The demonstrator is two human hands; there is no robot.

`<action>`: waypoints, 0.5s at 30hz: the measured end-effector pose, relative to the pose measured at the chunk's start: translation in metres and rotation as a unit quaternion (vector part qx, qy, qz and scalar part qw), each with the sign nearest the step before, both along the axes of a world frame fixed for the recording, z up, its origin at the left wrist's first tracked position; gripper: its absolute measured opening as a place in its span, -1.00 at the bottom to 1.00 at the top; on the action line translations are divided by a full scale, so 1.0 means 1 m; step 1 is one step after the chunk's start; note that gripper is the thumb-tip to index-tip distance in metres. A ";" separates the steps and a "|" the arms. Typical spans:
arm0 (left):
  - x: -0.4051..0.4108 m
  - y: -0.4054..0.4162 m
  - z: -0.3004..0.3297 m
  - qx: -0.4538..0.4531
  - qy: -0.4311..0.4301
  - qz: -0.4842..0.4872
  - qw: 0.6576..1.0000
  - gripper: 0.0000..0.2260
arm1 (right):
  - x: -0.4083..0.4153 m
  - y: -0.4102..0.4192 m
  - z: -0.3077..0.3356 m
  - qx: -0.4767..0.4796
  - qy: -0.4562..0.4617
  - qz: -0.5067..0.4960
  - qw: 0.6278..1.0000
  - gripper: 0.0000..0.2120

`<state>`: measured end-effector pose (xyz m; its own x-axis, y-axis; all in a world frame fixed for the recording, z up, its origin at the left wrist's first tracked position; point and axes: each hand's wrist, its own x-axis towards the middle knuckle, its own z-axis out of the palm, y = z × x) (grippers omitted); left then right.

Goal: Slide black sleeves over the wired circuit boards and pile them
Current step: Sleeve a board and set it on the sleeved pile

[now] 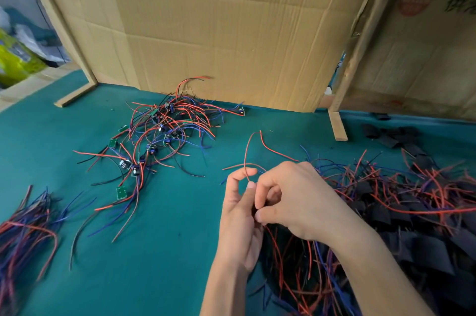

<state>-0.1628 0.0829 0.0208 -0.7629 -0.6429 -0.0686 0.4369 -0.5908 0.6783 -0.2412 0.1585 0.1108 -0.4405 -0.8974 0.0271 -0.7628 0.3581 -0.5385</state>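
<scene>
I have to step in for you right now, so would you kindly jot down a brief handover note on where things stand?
Left hand and right hand are together at centre, both pinching one wired piece; its red wire loops up above them. What sits between the fingers is hidden.
Bare wired boards lie tangled at the back left, not yet sleeved.
Sleeved pile is on the right; loose black sleeves lie behind it.
A wire bundle lies at the far left.
Left: finish this piece, then sleeve the remaining boards.
</scene>
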 end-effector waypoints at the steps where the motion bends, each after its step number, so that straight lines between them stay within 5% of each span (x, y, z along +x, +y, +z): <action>1: 0.000 0.000 0.000 -0.006 -0.004 0.001 1.000 -0.80 | 0.000 0.000 0.000 -0.001 0.004 -0.003 1.000 -0.78; 10: -0.002 0.003 0.001 -0.069 -0.010 -0.016 0.997 -0.86 | -0.012 0.010 0.007 -0.055 -0.025 -0.015 0.998 -0.75; 15: -0.002 0.001 -0.002 -0.074 -0.014 -0.019 0.997 -0.93 | -0.039 0.028 0.019 -0.248 -0.073 -0.123 0.958 -0.73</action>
